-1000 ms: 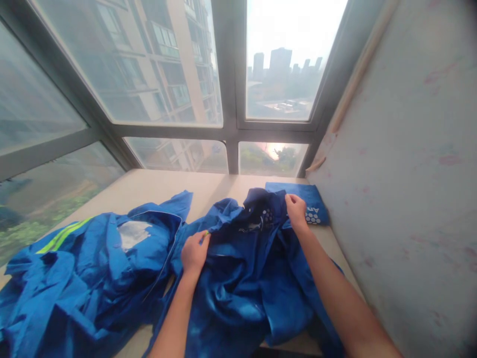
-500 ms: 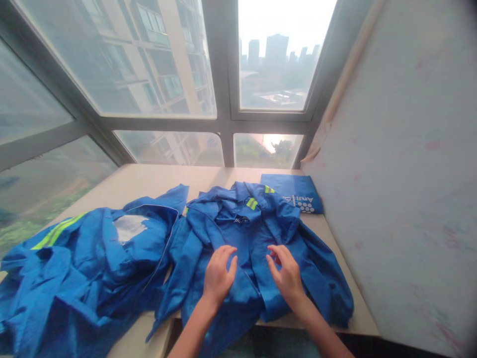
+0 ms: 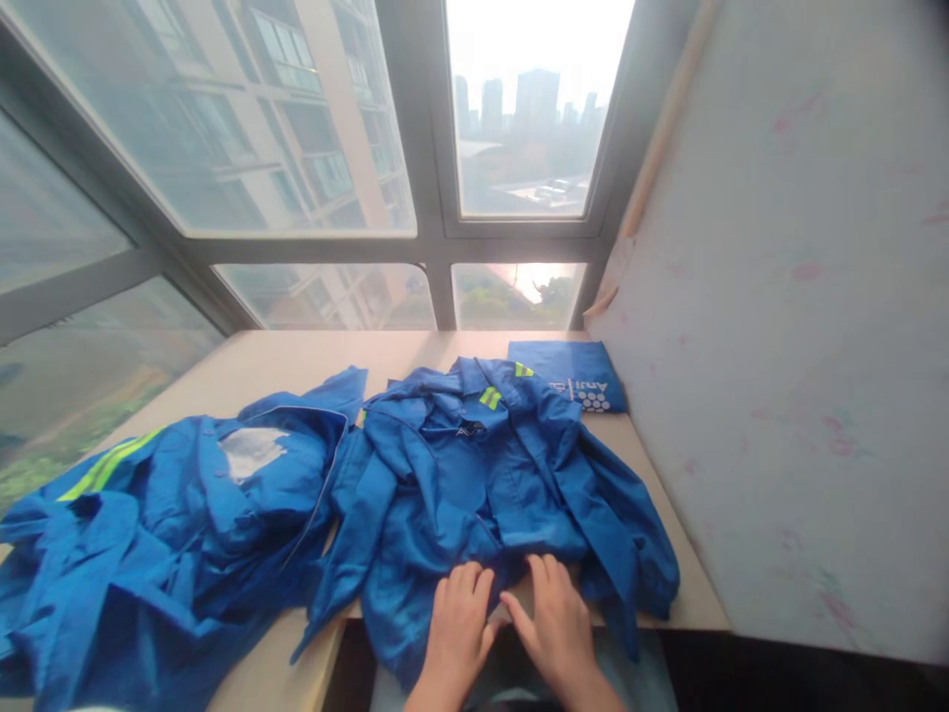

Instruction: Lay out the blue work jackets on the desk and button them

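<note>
Pale tabletop under a high-rise window, with a wall at right. Spread across the middle, collar far: blue work jacket, lime stripes near the collar, hem over the near edge. Pressed flat on that hem, side by side: left hand and right hand, fingers extended, gripping nothing, seemingly smoothing the cloth. Far right, folded blue garment, white print roughly "Anui" beside dots. Left, crumpled blue heap.
</note>
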### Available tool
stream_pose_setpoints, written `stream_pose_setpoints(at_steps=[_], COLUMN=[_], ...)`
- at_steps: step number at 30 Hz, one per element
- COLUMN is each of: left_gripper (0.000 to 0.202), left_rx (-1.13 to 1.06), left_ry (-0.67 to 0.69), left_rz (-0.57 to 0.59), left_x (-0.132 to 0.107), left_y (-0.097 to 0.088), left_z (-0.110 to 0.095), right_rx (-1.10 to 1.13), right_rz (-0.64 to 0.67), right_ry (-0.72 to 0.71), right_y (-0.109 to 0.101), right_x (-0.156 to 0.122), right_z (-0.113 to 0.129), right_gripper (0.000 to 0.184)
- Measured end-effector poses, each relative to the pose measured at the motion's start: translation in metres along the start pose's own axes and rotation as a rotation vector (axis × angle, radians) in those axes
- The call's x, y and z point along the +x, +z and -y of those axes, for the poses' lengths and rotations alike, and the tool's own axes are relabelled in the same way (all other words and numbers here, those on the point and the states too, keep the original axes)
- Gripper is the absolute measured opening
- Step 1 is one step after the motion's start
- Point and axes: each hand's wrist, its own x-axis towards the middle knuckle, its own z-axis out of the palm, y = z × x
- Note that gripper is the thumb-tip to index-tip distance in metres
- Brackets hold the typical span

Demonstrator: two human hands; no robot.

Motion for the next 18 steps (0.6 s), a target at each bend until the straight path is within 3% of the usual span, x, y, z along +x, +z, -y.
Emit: stream_pose_setpoints(at_steps=[5, 9, 13, 18], left_gripper=[0.035, 0.031, 0.019, 0.025], left_rx=[0.02, 0.051, 0.044, -0.103], left_ry=[0.026, -0.024, -0.054, 0.042], left_rz=[0.01, -0.012, 0.001, -0.01], left_x=[0.0, 0.006, 0.018, 0.027], left_y=[-0.005, -0.004, -0.005, -0.022], left_z=[-0.001, -0.001, -0.003, -0.002], right_rx=[0.04, 0.091, 0.293, 0.522], right_rz=[-0.058, -0.082, -0.05, -0.087], right_ry=[0.031, 0.067, 0.034, 0.022], right_y=[0.018, 0.026, 0.021, 0.006], right_x=[0.024, 0.03, 0.033, 0.036], right_z=[0.012, 0.003, -0.014, -0.02], right_gripper=[0.044, 0.033, 0.03, 0.031])
